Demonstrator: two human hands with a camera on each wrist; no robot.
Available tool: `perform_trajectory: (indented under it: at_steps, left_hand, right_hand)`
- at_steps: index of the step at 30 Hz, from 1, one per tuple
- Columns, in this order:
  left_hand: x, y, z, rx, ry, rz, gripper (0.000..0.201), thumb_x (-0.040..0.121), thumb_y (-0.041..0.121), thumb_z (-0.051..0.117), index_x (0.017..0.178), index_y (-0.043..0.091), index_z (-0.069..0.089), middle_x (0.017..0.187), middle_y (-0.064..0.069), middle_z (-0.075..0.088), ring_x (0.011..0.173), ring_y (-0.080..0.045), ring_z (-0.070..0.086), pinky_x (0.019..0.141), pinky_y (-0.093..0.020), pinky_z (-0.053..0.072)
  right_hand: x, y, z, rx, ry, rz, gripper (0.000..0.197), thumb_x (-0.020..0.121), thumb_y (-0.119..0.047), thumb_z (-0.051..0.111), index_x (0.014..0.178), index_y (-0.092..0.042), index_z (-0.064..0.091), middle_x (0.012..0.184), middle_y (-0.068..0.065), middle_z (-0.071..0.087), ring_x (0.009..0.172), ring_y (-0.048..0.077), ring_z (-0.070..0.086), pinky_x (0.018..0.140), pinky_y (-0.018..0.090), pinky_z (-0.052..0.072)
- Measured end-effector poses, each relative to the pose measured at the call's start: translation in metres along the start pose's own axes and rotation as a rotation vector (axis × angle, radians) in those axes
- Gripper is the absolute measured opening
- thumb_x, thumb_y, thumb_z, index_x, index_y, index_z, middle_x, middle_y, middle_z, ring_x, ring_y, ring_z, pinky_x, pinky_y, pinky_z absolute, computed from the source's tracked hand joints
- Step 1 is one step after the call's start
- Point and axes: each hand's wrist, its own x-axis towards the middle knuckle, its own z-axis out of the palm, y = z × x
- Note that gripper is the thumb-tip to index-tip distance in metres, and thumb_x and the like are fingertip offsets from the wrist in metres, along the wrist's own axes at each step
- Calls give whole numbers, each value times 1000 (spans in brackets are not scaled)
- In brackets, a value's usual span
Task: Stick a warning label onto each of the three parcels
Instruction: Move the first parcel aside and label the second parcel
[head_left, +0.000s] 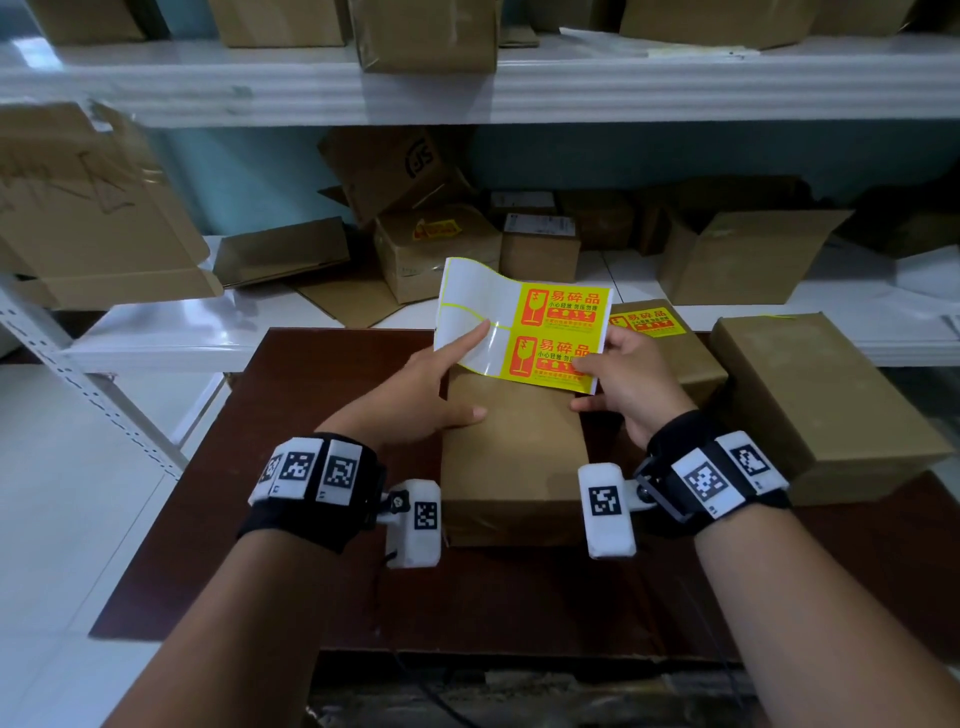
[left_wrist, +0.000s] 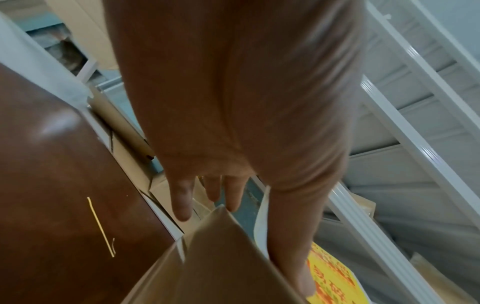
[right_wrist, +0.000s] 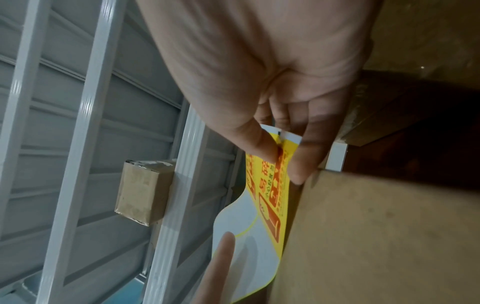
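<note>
I have a label sheet (head_left: 519, 322) held up over the far end of the middle parcel (head_left: 511, 457), which lies lengthwise on the dark brown table (head_left: 249, 519) straight ahead of me. My right hand (head_left: 628, 387) pinches the sheet's right edge, thumb on the printed face and fingers curled behind it, right at the lower of the two yellow fragile labels (head_left: 553, 361) left on the sheet; the wrist view shows that corner (right_wrist: 281, 148) bent slightly between thumb and fingers. My left hand (head_left: 431, 392) is mostly straight: the forefinger lies flat up the bare white backing (right_wrist: 246, 246) on the sheet's left half, the thumb rests on the parcel's top, and the other fingers reach behind the sheet, so I cannot tell whether they grip it. The backing's upper left part curls away from me. A second parcel (head_left: 670, 353) stands just right of the first, further back, with a yellow label (head_left: 647, 322) on its top. A third, larger parcel (head_left: 821, 405) sits at the table's right edge. White shelving (head_left: 467, 93) beyond holds more cardboard boxes (head_left: 436, 249).
</note>
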Motion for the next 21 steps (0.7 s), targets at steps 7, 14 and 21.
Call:
perform_trajectory:
  at_steps: [7,14,21]
  left_hand:
    - [-2,2,-5,157,-65,-24,91,81,36,77,137,74,16,158,4,24,149,-24,18,119,-52,25]
    - [-8,1,-9,195,-115,-39,92,79,34,80,137,72,19,157,9,29,149,-25,20,119,-49,27]
    - [-14,7,-17,149,-57,31,82,85,29,76,148,53,28,155,17,33,141,-4,34,116,-21,27]
  right_hand:
    - [3,-3,-9,-108,18,22,21,96,-2,58,100,-21,65,100,0,71,89,20,71,48,25,56]
    - [6,-4,-18,-213,-79,83,19,97,-3,57,112,-13,63,95,10,73,69,21,72,48,27,53]
    - [2,-12,-20,-102,-126,13,24,97,-3,59,116,-17,63,94,4,77,67,18,74,45,23,52]
